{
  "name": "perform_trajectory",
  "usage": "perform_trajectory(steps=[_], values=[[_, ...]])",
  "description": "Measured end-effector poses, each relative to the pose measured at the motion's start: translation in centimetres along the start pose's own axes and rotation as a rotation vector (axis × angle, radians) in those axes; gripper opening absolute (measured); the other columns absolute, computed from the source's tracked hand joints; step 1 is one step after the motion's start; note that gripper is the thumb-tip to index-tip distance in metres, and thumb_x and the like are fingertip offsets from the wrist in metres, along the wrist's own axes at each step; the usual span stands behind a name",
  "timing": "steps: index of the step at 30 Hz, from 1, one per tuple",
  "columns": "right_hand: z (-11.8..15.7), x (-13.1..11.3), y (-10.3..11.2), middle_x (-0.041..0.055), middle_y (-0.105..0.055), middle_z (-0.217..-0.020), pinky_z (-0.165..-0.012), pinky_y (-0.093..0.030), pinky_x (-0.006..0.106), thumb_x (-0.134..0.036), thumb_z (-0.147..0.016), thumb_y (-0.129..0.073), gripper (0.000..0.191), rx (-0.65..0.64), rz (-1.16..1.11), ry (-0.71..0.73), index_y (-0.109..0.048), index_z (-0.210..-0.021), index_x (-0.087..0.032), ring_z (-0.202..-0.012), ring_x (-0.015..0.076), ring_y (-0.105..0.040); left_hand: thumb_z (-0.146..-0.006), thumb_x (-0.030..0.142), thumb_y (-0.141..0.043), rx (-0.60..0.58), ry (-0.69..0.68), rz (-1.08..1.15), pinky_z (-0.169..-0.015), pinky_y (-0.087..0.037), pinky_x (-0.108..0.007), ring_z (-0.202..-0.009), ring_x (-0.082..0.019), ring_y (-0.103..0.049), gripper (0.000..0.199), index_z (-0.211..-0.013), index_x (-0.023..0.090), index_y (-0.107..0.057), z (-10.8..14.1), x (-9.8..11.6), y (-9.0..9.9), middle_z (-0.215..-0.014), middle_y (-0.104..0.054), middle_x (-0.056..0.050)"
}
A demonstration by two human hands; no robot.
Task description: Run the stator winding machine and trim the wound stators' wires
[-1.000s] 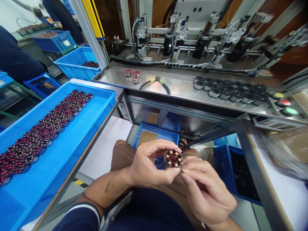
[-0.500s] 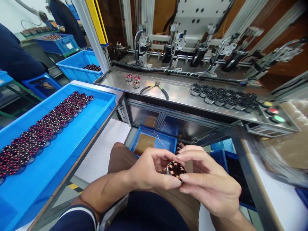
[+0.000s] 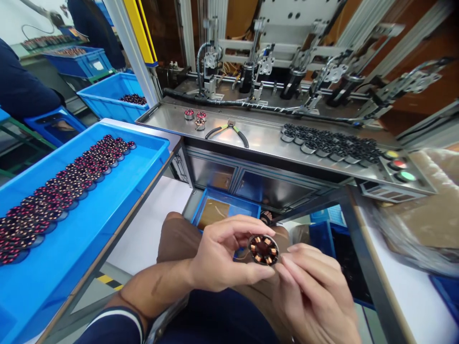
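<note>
A round copper-wound coil is held above my lap, its open face turned up. My left hand grips it between thumb and fingers from the left. Close to the coil's lower right side, my right hand is closed in a pinch; what lies between its fingertips is too small to make out. A thin wire shows faintly left of the coil, near my left palm.
A blue tray of wound coils stands at left. On the metal ledge lie pliers, three red-marked coils and many black cores. Button box at right. People sit and stand at far left.
My right hand has drawn down and right off the coil's edge, its fingers now pinched. The coil shows more fully, in my left hand. The whole view has shifted slightly.
</note>
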State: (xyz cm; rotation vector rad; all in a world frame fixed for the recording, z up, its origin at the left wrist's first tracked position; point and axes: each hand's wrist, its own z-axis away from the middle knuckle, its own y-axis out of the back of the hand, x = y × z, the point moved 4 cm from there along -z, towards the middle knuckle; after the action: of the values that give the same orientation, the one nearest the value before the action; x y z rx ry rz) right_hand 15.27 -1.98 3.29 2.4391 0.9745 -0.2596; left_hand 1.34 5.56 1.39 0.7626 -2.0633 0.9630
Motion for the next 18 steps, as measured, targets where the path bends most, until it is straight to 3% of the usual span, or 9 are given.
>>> perform_trajectory(steps=[4, 8, 10, 12, 15, 18], values=[[0.1, -0.2, -1.2, 0.0033, -0.064, -0.092, -0.072, -0.058, 0.034, 0.004, -0.083, -0.06, 0.031, -0.003, -0.129, -0.149, -0.065, -0.104, -0.018, -0.087, 0.0171, -0.066, -0.065, 0.009, -0.089, 0.063, -0.161, -0.142, -0.088, -0.061, -0.026, -0.105, -0.019, -0.07, 0.058, -0.119, 0.022, -0.072, 0.1, 0.5, 0.1, -0.111, -0.075, -0.009], [0.9, 0.1, -2.3, 0.0028, -0.062, -0.087, -0.065, -0.053, 0.03, 0.005, -0.084, -0.058, 0.025, 0.158, -0.295, -0.36, -0.065, -0.096, -0.017, -0.079, 0.0148, -0.063, -0.064, 0.005, -0.088, 0.104, -0.153, -0.167, -0.085, -0.061, -0.025, -0.105, -0.019, -0.071, 0.058, -0.116, 0.024, -0.072, 0.4, 0.3, 0.1, -0.112, -0.074, -0.009], [1.1, 0.4, -2.8, 0.0024, -0.061, -0.086, -0.066, -0.051, 0.029, 0.004, -0.086, -0.056, 0.023, 0.162, -0.344, -0.383, -0.063, -0.094, -0.017, -0.079, 0.0138, -0.061, -0.063, 0.003, -0.088, 0.116, -0.131, -0.147, -0.087, -0.061, -0.026, -0.106, -0.019, -0.07, 0.056, -0.114, 0.024, -0.072, 0.5, 0.0, 0.2, -0.112, -0.073, -0.008], [1.1, 0.7, -2.9, 0.0026, -0.061, -0.087, -0.067, -0.052, 0.029, 0.003, -0.086, -0.055, 0.023, 0.151, -0.342, -0.338, -0.062, -0.095, -0.017, -0.08, 0.0138, -0.061, -0.064, 0.006, -0.089, 0.092, -0.058, -0.081, -0.091, -0.06, -0.03, -0.108, -0.02, -0.069, 0.057, -0.114, 0.024, -0.071, 0.6, -0.5, 0.3, -0.118, -0.071, -0.009], [0.9, 1.4, -2.6, 0.0031, -0.061, -0.088, -0.067, -0.053, 0.029, 0.002, -0.084, -0.057, 0.023, 0.101, -0.298, -0.272, -0.061, -0.098, -0.016, -0.081, 0.0147, -0.063, -0.06, 0.017, -0.094, 0.015, 0.172, 0.013, -0.095, -0.056, -0.031, -0.112, -0.021, -0.067, 0.072, -0.125, 0.026, -0.063, 0.5, -1.4, 0.8, -0.126, -0.067, -0.008], [0.6, 2.0, -2.2, 0.0034, -0.062, -0.088, -0.066, -0.054, 0.03, 0.001, -0.084, -0.058, 0.023, 0.023, -0.268, -0.253, -0.061, -0.097, -0.017, -0.08, 0.0152, -0.063, -0.064, 0.03, -0.093, -0.077, 0.381, -0.015, -0.088, -0.054, -0.025, -0.099, -0.016, -0.065, 0.07, -0.126, 0.022, -0.06, 0.4, -1.8, 1.3, -0.109, -0.068, -0.006]])
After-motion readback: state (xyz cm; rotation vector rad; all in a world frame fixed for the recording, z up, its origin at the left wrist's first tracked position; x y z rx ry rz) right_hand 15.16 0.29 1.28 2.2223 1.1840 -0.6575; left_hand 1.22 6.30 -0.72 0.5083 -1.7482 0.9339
